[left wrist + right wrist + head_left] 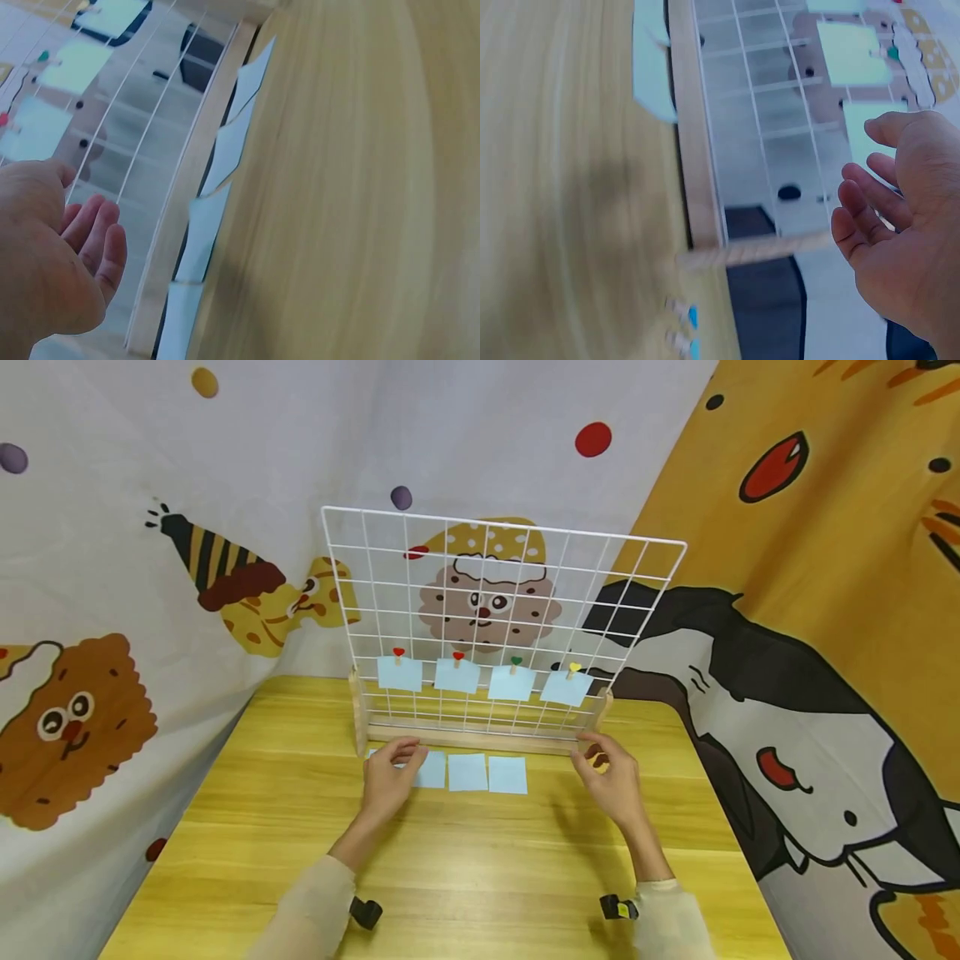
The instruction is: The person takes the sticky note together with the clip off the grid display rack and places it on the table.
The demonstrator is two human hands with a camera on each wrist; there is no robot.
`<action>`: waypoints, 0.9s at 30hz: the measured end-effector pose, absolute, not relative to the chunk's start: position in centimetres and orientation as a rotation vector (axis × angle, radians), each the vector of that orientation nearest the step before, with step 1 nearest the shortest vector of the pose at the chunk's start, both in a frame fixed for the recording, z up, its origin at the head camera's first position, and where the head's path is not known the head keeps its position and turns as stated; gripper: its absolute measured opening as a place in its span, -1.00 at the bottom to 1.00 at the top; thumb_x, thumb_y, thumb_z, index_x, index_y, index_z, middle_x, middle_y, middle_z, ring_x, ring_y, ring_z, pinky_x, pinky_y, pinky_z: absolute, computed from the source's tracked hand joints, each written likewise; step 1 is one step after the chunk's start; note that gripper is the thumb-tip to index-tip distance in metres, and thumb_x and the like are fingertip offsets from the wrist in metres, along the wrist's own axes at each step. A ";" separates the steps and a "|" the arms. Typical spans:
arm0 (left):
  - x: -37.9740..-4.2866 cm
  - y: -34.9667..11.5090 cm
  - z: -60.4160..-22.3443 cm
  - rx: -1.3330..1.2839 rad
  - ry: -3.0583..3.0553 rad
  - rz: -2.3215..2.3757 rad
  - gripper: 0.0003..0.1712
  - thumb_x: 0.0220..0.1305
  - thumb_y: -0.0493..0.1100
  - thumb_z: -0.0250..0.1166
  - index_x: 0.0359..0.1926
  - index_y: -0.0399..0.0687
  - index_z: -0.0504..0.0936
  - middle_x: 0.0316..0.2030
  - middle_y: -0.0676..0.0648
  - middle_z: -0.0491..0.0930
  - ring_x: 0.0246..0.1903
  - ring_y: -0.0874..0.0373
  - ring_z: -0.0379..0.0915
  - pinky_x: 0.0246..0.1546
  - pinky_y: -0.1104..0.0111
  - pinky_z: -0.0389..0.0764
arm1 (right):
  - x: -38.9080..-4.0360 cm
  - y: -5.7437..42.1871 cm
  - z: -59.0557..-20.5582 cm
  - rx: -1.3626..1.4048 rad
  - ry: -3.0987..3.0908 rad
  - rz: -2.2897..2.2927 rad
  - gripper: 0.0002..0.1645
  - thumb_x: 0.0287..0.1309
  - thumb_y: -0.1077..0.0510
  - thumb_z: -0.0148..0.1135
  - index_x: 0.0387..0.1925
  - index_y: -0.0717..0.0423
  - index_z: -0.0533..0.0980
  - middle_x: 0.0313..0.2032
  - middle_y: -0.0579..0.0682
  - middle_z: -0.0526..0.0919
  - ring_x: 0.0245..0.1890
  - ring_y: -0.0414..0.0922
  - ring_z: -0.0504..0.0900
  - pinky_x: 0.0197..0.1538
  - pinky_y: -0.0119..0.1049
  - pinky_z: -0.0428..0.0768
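Note:
A white wire grid (487, 610) stands upright in a wooden base (472, 740). Four light blue paper notes hang in a row on it, held by small clips with red, green and yellow heart tops; one hanging note (512, 682) has the green heart. On the table in front lie several more blue notes (467, 772). My left hand (388, 783) hovers over the leftmost of these, partly hiding it, fingers loosely bent and nothing in them. Near the base's right end, my right hand (615, 781) is likewise bare, its fingers relaxed. Two blue-topped clips (682, 313) lie below it.
The wooden table (480, 877) reaches out to both sides of the grid. Behind it hangs a printed cartoon curtain (285, 452), close against the table's back edge. A wooden foot (359, 714) supports the grid's left end.

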State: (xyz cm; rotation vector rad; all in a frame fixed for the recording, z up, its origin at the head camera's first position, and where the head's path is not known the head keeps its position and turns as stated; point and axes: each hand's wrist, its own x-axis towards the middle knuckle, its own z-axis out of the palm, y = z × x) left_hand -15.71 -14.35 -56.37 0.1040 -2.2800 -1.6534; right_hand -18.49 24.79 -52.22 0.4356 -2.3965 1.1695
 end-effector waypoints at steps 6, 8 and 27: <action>-16.3 -16.5 -55.8 0.158 -2.248 -1.626 -0.71 0.56 -0.15 0.49 0.16 -0.20 0.83 -0.04 -0.22 0.90 -0.11 0.09 0.83 -0.22 0.63 0.69 | -19.1 21.9 -51.2 0.582 -2.348 1.184 -0.60 0.35 0.32 0.57 0.19 0.20 0.75 -0.21 0.14 0.78 -0.28 -0.04 0.67 -0.19 -0.13 0.74; -16.6 -17.2 -55.5 0.163 -2.224 -1.601 -0.72 0.55 -0.16 0.49 0.15 -0.21 0.84 -0.04 -0.24 0.90 -0.15 0.24 0.80 -0.23 0.67 0.67 | -19.2 20.9 -50.8 0.626 -2.346 1.183 -0.60 0.36 0.31 0.56 0.20 0.19 0.75 -0.21 0.13 0.78 -0.28 -0.02 0.66 -0.18 -0.10 0.74; -18.9 -20.3 -52.7 0.162 -2.136 -1.554 -0.67 0.58 -0.14 0.47 0.20 -0.26 0.83 0.10 -0.27 0.88 -0.19 0.59 0.63 -0.18 0.76 0.65 | -21.6 12.3 -47.6 0.948 -2.314 1.150 -0.56 0.40 0.24 0.55 0.25 0.21 0.72 0.05 0.13 0.84 -0.22 0.05 0.70 -0.17 0.05 0.76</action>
